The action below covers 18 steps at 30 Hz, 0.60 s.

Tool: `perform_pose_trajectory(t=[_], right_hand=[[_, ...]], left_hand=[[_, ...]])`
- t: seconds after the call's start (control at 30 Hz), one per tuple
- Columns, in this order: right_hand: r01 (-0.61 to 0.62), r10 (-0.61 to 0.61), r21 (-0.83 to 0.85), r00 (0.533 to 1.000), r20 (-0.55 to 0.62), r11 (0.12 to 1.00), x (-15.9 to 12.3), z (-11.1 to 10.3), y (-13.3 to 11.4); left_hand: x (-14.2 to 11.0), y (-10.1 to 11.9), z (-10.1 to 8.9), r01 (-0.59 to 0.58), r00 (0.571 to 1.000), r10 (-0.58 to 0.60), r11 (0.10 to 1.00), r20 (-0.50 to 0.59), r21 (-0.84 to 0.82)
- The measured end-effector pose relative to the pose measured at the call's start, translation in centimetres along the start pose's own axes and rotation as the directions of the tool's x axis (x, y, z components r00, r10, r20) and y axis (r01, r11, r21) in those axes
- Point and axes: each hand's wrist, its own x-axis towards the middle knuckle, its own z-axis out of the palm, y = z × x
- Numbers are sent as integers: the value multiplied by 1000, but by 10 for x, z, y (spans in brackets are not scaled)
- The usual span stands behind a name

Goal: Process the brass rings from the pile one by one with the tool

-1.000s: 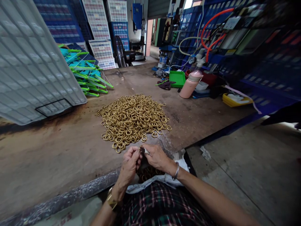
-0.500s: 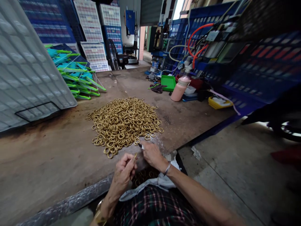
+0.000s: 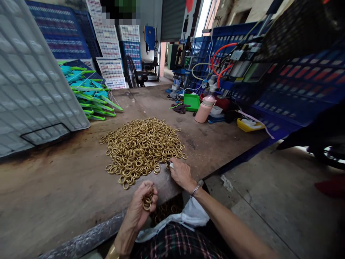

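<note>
A heap of gold-coloured metal rings (image 3: 145, 144) lies on the worktable. My left hand (image 3: 142, 199), just in front of the heap, has its fingers curled around several rings (image 3: 147, 203), which show in the palm. At the heap's near right edge, my right hand (image 3: 182, 174) rests low over the table with its fingers drawn together. A small white and black piece (image 3: 170, 164) shows at its fingertips; I cannot tell whether it is held or worn. Below the table edge, between my forearms, more rings (image 3: 167, 209) lie in an opening with white cloth (image 3: 195, 212) at its rim.
On the left stands a large pale ribbed plastic panel (image 3: 35, 79), with green and turquoise hangers (image 3: 93, 95) behind it. A pink bottle (image 3: 205, 108), a green tray (image 3: 192, 103) and a yellow tray (image 3: 249, 125) sit at the right. Stacked crates (image 3: 109, 68) stand beyond.
My left hand has turned and now shows several rings in its palm; before, it pinched one ring. My right hand has shifted slightly right along the heap's edge. The camera view has tilted up.
</note>
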Motion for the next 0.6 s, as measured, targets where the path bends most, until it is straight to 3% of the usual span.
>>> perform_pose_trajectory(t=[0.13,0.23,0.37,0.47,0.6], right_hand=[[118,-111,231,993,-42,966,-7,3,-4],[247,-230,420,969,-92,873,-16,5,-15],[341,-333,551,935,-118,762,-27,5,-30],[329,-353,625,931,-90,708,-31,1,-36],[198,-299,733,954,7,651,-30,-9,-41]], left_hand=[[4,1,2,5,1000,-6,999,-14,-48],[7,-1,6,-63,995,64,998,-78,13],[8,-3,10,-88,988,99,991,-117,98],[8,-5,9,-115,982,133,985,-132,131],[9,-6,6,-167,966,205,960,-158,223]])
